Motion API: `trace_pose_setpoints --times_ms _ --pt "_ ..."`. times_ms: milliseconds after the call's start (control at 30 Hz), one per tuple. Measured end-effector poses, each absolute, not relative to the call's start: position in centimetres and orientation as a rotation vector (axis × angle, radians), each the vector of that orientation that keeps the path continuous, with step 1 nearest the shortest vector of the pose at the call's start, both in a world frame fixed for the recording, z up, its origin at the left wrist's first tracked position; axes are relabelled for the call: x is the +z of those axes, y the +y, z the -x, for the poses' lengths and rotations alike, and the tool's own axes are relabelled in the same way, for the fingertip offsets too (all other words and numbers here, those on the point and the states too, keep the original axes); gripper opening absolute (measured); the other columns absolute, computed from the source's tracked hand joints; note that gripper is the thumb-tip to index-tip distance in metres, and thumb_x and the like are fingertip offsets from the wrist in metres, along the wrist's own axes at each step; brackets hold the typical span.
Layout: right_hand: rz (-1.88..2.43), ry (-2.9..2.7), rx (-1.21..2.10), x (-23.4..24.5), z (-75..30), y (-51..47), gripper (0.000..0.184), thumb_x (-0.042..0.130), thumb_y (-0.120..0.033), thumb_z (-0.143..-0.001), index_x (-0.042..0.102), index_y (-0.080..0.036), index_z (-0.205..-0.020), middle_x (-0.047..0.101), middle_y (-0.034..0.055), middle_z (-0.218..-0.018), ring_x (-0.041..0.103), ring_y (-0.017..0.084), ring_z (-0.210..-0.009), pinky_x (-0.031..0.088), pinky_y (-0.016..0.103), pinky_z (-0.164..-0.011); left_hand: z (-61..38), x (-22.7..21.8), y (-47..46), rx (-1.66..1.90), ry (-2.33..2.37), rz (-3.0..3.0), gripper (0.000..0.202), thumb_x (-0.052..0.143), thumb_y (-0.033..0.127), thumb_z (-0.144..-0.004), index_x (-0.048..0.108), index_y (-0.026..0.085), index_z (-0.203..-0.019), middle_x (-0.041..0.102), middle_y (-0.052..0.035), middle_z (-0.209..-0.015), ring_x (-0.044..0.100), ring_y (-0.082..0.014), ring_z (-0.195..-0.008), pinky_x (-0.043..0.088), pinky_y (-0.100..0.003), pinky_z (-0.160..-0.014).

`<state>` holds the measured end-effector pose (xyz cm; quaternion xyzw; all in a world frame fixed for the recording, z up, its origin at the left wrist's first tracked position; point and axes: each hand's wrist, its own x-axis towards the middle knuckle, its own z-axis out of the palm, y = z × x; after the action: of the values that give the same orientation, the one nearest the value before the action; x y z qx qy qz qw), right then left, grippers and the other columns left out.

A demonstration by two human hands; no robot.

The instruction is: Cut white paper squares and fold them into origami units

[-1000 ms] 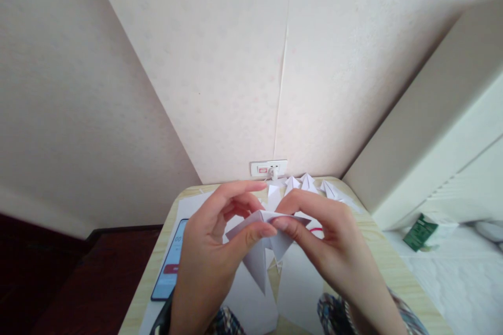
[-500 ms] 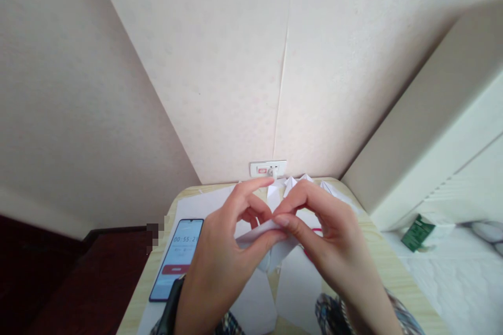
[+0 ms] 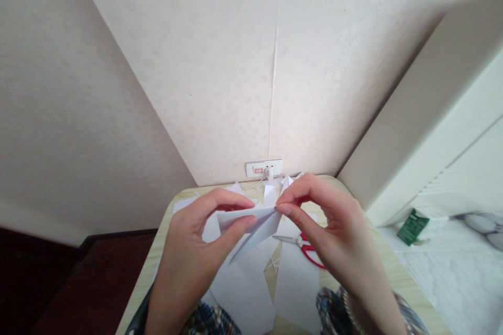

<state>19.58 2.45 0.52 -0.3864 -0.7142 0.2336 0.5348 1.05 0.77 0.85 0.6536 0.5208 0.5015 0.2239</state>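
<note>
- Above the pale wood-grain surface [image 3: 396, 277], a folded white paper [image 3: 251, 221] is held in the air between both hands, over loose white sheets [image 3: 245, 293].
- The left hand [image 3: 188, 256] grasps the paper's left end between thumb and fingers.
- The right hand [image 3: 330, 230] pinches the right end with thumb and forefinger.
- Red-handled scissors [image 3: 305, 247] lie on the surface just under the right hand, blades pointing left.
- Small folded paper shapes [image 3: 271, 188] sit at the far edge, near a wall socket [image 3: 264, 168].
- The surface fills a corner of cream walls [image 3: 220, 63] — on the right, a white bed [image 3: 451, 282] carries a green box [image 3: 412, 226].
- The socket has a red mark and the box has pale print — both too small to read.
</note>
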Motion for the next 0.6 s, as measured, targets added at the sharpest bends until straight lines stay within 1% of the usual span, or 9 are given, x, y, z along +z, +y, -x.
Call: trace_pose_setpoints --times_ms 67,167,333,467,600 --pt "0.910 -1.753 0.511 0.6 -19.6 2.3 0.017 0.073 -0.010 -0.088 0.066 -0.018 -0.075 0.066 -0.0049 -0.071 0.060 0.009 -0.068 0.046 0.018 -0.064 -1.1 0.9 0.8 1.370 1.366 -1.897 0.015 0.076 0.014 -0.078 0.073 0.028 -0.075 0.074 0.0090 -0.073 0.067 -0.0113 -0.068 0.053 -0.019 -0.069" --pt "0.892 -1.842 0.474 0.6 -19.6 2.1 0.017 0.071 -0.010 -0.089 0.066 -0.017 -0.075 0.065 -0.0034 -0.072 0.060 0.009 -0.069 0.046 0.018 -0.064 -1.4 0.9 0.9 1.372 1.302 -2.012 0.017 0.073 0.010 -0.079 0.072 0.027 -0.075 0.074 0.0096 -0.074 0.069 -0.0086 -0.071 0.052 -0.015 -0.067" --pt "0.897 -1.933 0.433 0.3 -19.5 2.2 0.015 0.069 -0.009 -0.091 0.066 -0.017 -0.079 0.066 -0.0011 -0.076 0.062 0.011 -0.071 0.046 0.020 -0.066 -2.2 0.9 0.9 1.429 1.348 -2.117 0.018 0.069 0.005 -0.077 0.070 0.022 -0.072 0.073 0.0081 -0.071 0.068 -0.0063 -0.068 0.051 -0.013 -0.068" --pt "0.893 -1.927 0.475 0.4 -19.7 2.4 0.015 0.069 -0.008 -0.090 0.067 -0.017 -0.078 0.066 -0.0024 -0.073 0.062 0.010 -0.068 0.047 0.019 -0.065 -2.3 1.0 0.9 1.430 1.353 -2.153 0.017 0.066 0.004 -0.074 0.068 0.021 -0.070 0.072 0.0073 -0.069 0.067 -0.0058 -0.065 0.051 -0.012 -0.065" --pt "0.899 -1.876 0.467 0.8 -20.4 2.6 0.017 0.070 -0.009 -0.089 0.066 -0.019 -0.076 0.066 -0.0036 -0.071 0.062 0.010 -0.068 0.047 0.019 -0.065 -2.0 1.2 0.9 1.410 1.363 -2.143 0.017 0.064 0.006 -0.076 0.068 0.020 -0.068 0.071 0.0064 -0.067 0.066 -0.0065 -0.064 0.050 -0.014 -0.063"
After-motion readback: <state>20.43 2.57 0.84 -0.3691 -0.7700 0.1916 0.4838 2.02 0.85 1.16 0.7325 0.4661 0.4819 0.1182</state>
